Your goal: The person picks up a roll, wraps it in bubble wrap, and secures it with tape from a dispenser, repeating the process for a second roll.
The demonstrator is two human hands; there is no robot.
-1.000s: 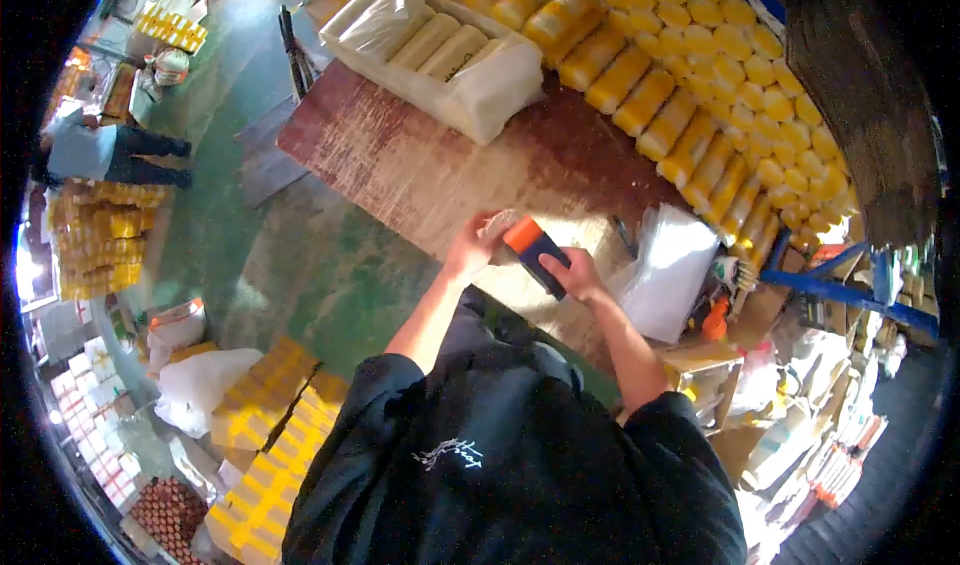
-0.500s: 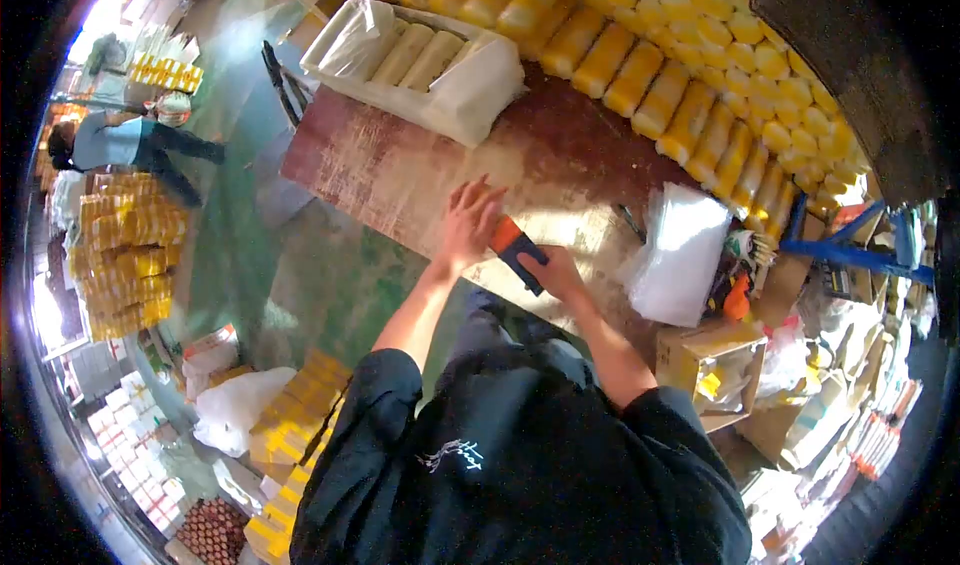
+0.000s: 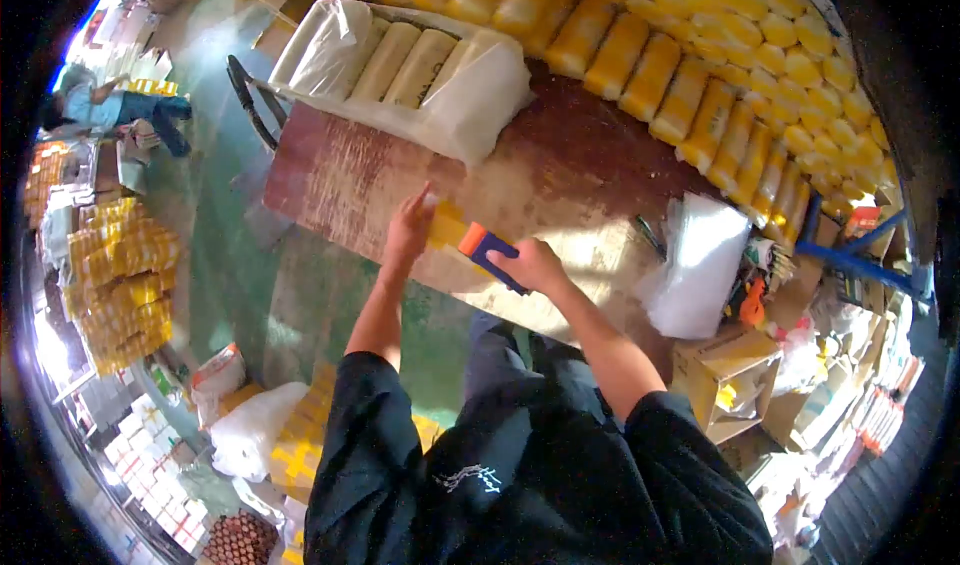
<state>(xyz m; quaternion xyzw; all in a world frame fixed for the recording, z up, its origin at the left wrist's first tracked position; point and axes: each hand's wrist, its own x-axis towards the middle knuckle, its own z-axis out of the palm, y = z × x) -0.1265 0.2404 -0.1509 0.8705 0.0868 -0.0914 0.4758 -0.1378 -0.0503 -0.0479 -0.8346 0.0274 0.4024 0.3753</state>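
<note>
My right hand [image 3: 538,267] is wrapped around an orange and dark-blue tape dispenser [image 3: 497,260] above the near edge of the worn wooden table [image 3: 350,170]. From its orange end a strip of yellow tape [image 3: 448,229] stretches to my left hand [image 3: 408,229]. The fingers of that hand are closed on the end of the strip, fingertips pointing away from me. Beyond both hands, a white bin [image 3: 300,83] lined with clear plastic holds several cream-coloured rolls [image 3: 418,68].
Yellow-wrapped packages [image 3: 610,60] are stacked along the table's far side. Clear plastic bags [image 3: 697,265] lie at the right end, near a cardboard box [image 3: 727,380] and a blue metal frame [image 3: 865,265]. Another person [image 3: 110,108] is at the far left, beyond yellow-taped parcels [image 3: 120,285].
My left hand has moved left, away from the dispenser, and a strip of yellow tape now spans the gap. The right hand still holds the dispenser. The view has shifted slightly.
</note>
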